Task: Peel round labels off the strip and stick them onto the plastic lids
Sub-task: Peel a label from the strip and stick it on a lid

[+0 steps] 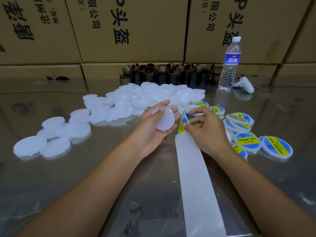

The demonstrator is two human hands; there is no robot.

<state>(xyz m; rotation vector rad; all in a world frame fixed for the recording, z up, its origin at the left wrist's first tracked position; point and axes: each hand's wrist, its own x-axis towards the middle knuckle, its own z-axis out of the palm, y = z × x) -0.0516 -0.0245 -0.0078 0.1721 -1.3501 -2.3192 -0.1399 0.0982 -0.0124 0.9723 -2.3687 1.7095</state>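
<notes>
Holding the blank translucent white round plastic lid [165, 119] in your left hand [150, 132], you have its flat face tilted up toward you. Your thumb lies over the far rim and your fingers cup it from beneath, so that hand grasps the lid clear of the shiny metal counter [102, 168]. Your right hand [206, 132] sits just beside it. Its fingers [195, 111] curl in and pinch at the edge of a blue-and-yellow round label [181, 127] at the far end of the long white backing strip [196, 177]. Whether the label is fully free of the strip cannot be told, because part of it is hidden behind the lid's rim.

The relation that matters is this. The strip's long axis runs from near your body away across the counter, leaning slightly left at its far end. The label lies right at the lid's right-hand rim, almost touching it. The lid is to the left of your pinching fingers, so the coming move is probably a short carry leftward onto the upturned face. Your right hand is the nearer one to the label; let the left simply present the target. Centre the label before pressing, since a tacky disc is likely to grab at first contact.
</notes>
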